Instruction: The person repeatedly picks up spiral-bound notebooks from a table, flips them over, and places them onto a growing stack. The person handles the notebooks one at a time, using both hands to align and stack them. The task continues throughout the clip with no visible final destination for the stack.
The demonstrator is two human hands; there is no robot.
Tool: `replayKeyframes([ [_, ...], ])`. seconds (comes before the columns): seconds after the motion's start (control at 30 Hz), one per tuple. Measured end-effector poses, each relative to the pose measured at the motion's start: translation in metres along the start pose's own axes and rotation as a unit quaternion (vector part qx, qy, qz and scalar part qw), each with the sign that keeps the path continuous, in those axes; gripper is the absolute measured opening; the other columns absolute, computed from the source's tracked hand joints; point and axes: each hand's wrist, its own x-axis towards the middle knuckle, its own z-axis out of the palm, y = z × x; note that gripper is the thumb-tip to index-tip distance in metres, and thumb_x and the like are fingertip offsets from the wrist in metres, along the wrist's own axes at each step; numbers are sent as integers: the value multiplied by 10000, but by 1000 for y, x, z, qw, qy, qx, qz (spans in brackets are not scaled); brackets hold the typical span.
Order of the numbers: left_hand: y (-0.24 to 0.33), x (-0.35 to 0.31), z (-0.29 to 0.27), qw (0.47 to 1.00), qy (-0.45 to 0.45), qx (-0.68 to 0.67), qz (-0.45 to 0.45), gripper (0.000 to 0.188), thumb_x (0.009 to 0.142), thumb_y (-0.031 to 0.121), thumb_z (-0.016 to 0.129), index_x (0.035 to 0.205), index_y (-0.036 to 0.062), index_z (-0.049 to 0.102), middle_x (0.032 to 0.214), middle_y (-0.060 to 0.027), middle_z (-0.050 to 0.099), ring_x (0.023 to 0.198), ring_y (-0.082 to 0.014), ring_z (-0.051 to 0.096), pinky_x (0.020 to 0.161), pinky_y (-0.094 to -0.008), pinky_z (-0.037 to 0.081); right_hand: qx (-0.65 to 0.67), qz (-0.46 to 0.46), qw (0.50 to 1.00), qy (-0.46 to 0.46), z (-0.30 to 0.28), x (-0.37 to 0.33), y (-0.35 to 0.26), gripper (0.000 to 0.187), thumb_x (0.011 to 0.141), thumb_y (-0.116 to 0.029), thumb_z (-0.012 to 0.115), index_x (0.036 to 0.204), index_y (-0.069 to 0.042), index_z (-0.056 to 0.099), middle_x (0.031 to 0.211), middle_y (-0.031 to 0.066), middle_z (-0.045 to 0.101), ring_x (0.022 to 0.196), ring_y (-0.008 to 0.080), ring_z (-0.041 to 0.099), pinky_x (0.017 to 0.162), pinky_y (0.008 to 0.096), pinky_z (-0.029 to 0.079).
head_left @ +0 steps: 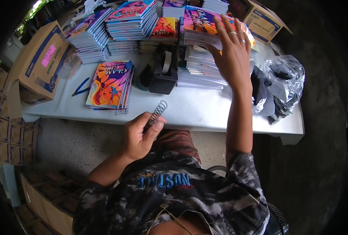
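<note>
A pale-covered tabletop (209,113) stands over a speckled concrete floor, cartons piled off its left end. The left hand (139,135), in front of the near edge, pinches a dark spiral coil (157,112) between thumb and fingers. The coil's long axis slants away from the body and toward the right, its free end pointing past the fingertips. The right hand (232,55) reaches far across, palm down with fingers spread, grasping nothing, over the colourful covers topping a tall paper stack (200,70); whether it presses on them I cannot tell. That stack lies beyond and to the right of the coil, the two well apart, so the right hand is much the nearer to it.

Between coil and stack, a little farther off, sits a black tape dispenser (164,80). Left of it lie a small pile of bound notebooks (109,84) and blue-handled pliers (80,88); farther out are an open carton (41,64) at the left and crumpled clear plastic (289,84) at the right.
</note>
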Motion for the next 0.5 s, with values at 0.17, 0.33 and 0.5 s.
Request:
replayKeyframes([
  [0.17,-11,1,8,987,56,-143,-41,380,915,128,392,1279,34,336,897,-79,536,478,-46,380,463,-172,345,128,85,978,-143,-11,11,11,296,745,-82,612,1038,-123,608,957,79,634,860,210,621,737,313,472],
  [0.33,-35,13,-7,965,-11,-237,-111,591,877,147,504,1367,47,189,1027,-70,482,567,-47,405,520,-171,361,525,172,815,173,-52,-46,-53,173,768,70,568,926,11,605,825,113,629,725,179,603,690,284,474],
  [0.5,-47,25,-12,940,-15,-336,-51,532,740,144,692,1180,20,419,1085,-56,499,993,-144,456,903,-285,357,813,448,341,149,-29,-133,-103,271,753,4,627,1004,17,525,915,96,584,845,165,554,821,281,432],
])
